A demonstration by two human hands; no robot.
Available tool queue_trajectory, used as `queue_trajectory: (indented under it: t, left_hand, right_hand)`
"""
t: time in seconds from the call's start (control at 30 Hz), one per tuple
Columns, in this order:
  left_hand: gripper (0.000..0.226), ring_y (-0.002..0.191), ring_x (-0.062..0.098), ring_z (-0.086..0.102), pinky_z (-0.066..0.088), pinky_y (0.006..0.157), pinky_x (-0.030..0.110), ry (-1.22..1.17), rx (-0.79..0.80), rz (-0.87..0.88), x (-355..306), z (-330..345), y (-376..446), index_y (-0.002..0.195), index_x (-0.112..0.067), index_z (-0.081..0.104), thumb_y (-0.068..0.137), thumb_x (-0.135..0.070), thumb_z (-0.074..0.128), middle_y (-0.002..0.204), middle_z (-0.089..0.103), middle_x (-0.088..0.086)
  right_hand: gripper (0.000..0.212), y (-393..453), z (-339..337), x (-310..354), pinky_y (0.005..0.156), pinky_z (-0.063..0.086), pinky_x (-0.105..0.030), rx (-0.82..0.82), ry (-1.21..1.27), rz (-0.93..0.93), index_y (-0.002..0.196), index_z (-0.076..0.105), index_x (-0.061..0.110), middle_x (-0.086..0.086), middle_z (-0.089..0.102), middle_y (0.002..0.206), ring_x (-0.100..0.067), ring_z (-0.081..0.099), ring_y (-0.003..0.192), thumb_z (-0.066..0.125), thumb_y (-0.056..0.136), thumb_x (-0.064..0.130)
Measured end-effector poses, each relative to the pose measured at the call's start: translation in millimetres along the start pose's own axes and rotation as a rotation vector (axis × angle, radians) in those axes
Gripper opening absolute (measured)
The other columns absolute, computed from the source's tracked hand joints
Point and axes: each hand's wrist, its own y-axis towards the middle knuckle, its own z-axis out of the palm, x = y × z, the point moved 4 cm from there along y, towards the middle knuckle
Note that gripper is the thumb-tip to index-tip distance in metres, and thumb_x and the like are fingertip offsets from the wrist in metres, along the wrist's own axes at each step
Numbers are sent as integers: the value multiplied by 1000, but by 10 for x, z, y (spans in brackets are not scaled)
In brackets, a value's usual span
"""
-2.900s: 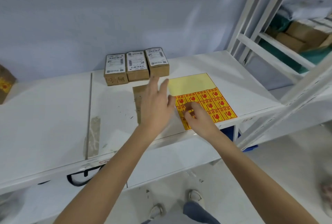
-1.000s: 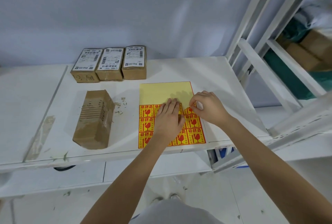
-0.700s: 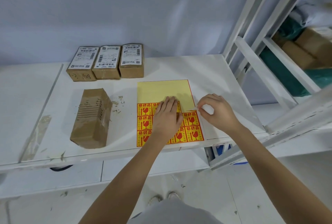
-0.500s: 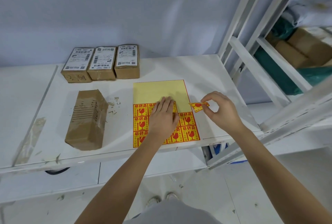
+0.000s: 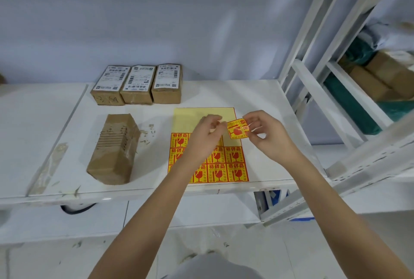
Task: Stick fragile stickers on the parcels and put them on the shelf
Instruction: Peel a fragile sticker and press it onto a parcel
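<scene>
Head view | right hand (image 5: 266, 137) and left hand (image 5: 206, 137) pinch one peeled fragile sticker (image 5: 238, 131) above sticker sheet (image 5: 201, 117) near table's (image 5: 257, 97) front edge; four parcels (image 5: 114, 149) unstickered; shelving pending

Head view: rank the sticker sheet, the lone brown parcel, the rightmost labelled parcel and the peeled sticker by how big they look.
1. Sticker sheet
2. Lone brown parcel, close behind; the sheet is partly hidden by hands, so this is unsure
3. Rightmost labelled parcel, farther from the camera
4. Peeled sticker
</scene>
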Motion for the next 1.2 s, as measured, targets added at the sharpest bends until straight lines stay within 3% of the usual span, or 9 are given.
queue_trajectory:
  t: [0.17, 0.27, 0.43, 0.6, 0.8, 0.9, 0.97, 1.07, 1.2]
  left_hand:
    - [6, 73, 5, 58, 49, 74, 29, 8, -36, 80, -190, -248, -99, 86, -19, 65, 83, -23, 69, 81, 66, -3]
    - [10, 63, 7, 55, 48, 64, 25, -52, -96, 23, -190, -412, -157, 77, -20, 63, 83, -17, 70, 70, 62, -5]
    - [17, 64, 2, 58, 46, 60, 13, -159, -249, -22, -206, -651, -346, 74, -23, 60, 86, -12, 66, 70, 64, -8]
    - [20, 72, 13, 63, 53, 72, 27, -251, -417, -63, -142, -892, -509, 74, -22, 63, 86, -7, 64, 74, 66, -2]
    - [16, 70, 8, 63, 55, 74, 28, -329, -510, -109, 30, -1206, -692, 76, -20, 64, 88, -10, 62, 74, 67, -2]
    - [15, 70, 22, 64, 52, 72, 38, -343, -552, -121, 155, -1417, -754, 74, -15, 65, 88, -20, 64, 73, 68, 5]
    - [18, 73, 26, 65, 52, 69, 37, -311, -559, -110, 224, -1583, -775, 75, -14, 65, 89, -24, 62, 74, 69, 7]
    - [18, 65, 2, 60, 46, 62, 18, -140, -570, -69, 294, -1855, -819, 74, -22, 61, 92, -25, 59, 70, 64, -10]
    - [20, 75, 10, 58, 45, 66, 25, 46, -598, -59, 489, -2167, -817, 87, -13, 61, 94, -30, 54, 82, 63, -4]
  right_hand:
    - [36, 63, 148, 165, 72, 51, -16, 105, 68, -56, 103, 58, 24, 3, 64, 97, -12, 61, 83, 63, 82, -5]
    - [41, 80, 231, 314, 73, 52, -14, 95, 150, -83, 110, 57, 24, 4, 59, 110, -9, 63, 88, 64, 82, -5]
    - [37, 141, 455, 452, 73, 53, -14, -30, 362, 70, 112, 58, 22, 5, 60, 117, -9, 60, 103, 72, 81, 9]
    - [23, 123, 779, 578, 74, 58, -32, 69, 514, 186, 106, 64, 18, 6, 63, 85, -13, 64, 82, 69, 84, 15]
    - [4, 74, 1076, 803, 65, 54, -19, 122, 608, 244, 88, 67, 14, 0, 68, 80, -7, 65, 74, 64, 87, 12]
    - [7, 105, 1228, 974, 64, 55, -19, 129, 631, 266, 85, 69, 15, 2, 67, 79, -5, 64, 73, 63, 89, 15]
    - [9, 132, 1348, 1100, 60, 51, -17, 118, 629, 278, 83, 69, 16, 4, 66, 77, -3, 62, 72, 63, 89, 20]
    - [14, 131, 1580, 1285, 56, 46, -15, 73, 600, 286, 78, 67, 17, 8, 64, 69, 1, 57, 62, 63, 90, 22]
    - [17, 128, 1943, 1550, 54, 42, -18, -15, 608, 315, 75, 64, 16, 3, 58, 66, -4, 51, 57, 60, 91, 20]
